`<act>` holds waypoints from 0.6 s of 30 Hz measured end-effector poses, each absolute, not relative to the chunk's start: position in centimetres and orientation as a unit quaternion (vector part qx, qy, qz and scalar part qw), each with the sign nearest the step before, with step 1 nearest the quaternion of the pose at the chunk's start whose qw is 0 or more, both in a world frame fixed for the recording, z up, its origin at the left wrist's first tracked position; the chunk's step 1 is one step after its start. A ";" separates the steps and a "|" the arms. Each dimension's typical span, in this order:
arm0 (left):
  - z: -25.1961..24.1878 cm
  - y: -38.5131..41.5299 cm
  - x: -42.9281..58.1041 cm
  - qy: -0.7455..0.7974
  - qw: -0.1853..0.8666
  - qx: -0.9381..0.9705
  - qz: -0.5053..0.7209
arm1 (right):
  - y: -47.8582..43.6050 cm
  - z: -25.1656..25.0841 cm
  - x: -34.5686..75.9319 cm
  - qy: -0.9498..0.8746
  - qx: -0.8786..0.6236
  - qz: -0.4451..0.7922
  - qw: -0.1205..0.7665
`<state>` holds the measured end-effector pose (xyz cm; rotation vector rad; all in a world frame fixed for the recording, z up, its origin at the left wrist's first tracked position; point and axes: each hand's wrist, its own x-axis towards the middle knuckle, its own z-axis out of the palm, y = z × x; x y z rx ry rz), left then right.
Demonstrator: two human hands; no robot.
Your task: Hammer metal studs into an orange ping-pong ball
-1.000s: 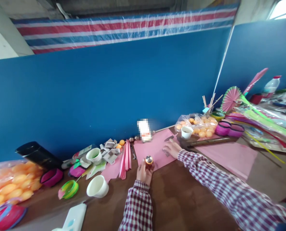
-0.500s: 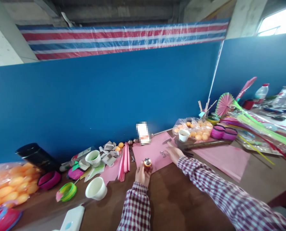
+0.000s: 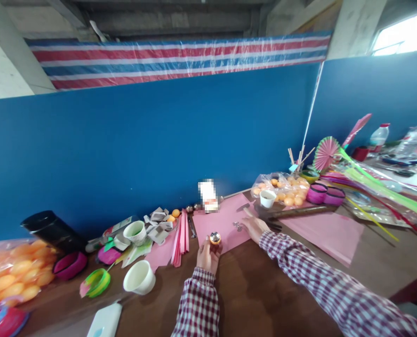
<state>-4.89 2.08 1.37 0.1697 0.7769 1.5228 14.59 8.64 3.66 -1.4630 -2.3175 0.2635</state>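
My left hand [image 3: 208, 256] is closed round a small orange ball [image 3: 215, 238] whose upper side is covered with shiny silver. It is held over the near edge of a pink paper sheet [image 3: 211, 224]. My right hand [image 3: 256, 228] reaches low over the right side of this sheet, fingers stretched and apart. Beside its fingertips lie small silvery pieces [image 3: 237, 226]; whether a finger touches one is too small to tell. A grey flat piece [image 3: 243, 207] lies just beyond that hand.
White cups [image 3: 140, 277], folded pink strips [image 3: 180, 238] and a bag of orange balls [image 3: 17, 271] stand to the left. At right are another bag of balls [image 3: 288, 192], a small white cup [image 3: 267, 198] and purple round containers [image 3: 317, 192]. A blue partition [image 3: 159, 150] rises behind.
My right hand has drawn slightly nearer the silvery pieces, and its fingers have lowered a little. My left hand keeps the ball in nearly the same place.
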 end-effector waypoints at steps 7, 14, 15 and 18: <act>1.2 2.1 -4.9 0.340 0.653 0.077 0.672 | 8.4 4.0 14.2 -0.833 -0.517 0.085 0.178; 1.4 2.0 -4.9 0.341 0.653 0.074 0.673 | 8.4 4.0 14.6 -0.823 -0.533 0.075 0.183; 1.4 2.0 -4.9 0.340 0.653 0.075 0.672 | 8.3 3.9 14.6 -0.821 -0.535 0.074 0.185; 1.5 2.0 -4.8 0.341 0.654 0.078 0.671 | 8.3 3.7 14.8 -0.819 -0.537 0.074 0.190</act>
